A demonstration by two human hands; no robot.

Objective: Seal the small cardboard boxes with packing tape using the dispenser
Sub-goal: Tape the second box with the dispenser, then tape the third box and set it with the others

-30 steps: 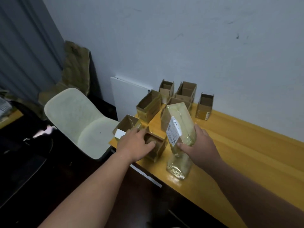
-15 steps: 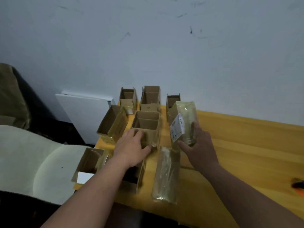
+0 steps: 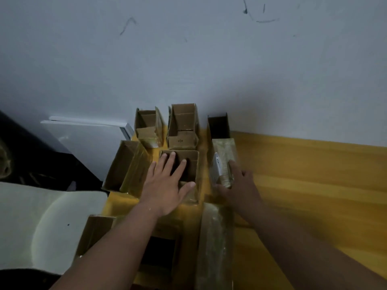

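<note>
Several small open cardboard boxes stand on the yellow table (image 3: 303,185) near the wall. My left hand (image 3: 165,185) lies flat, fingers straight and spread, over the mouth of the middle box (image 3: 192,164). To its right, my right hand (image 3: 236,185) grips a taped, sealed box with a white label (image 3: 222,162), held upright against the table. A second tape-wrapped box (image 3: 215,243) lies lengthwise under my right forearm. No tape dispenser is in view.
Open boxes stand at the back (image 3: 183,126), back left (image 3: 147,128) and back right (image 3: 218,126); one tilts at the left (image 3: 125,166). Two more sit by the front edge (image 3: 159,252). A pale chair seat (image 3: 41,227) adjoins the table's left end; a white panel (image 3: 83,139) leans against the wall.
The view has swung right and closer to the boxes. My left hand has moved from the front box onto the middle box. My right hand has lowered the labelled box toward the table.
</note>
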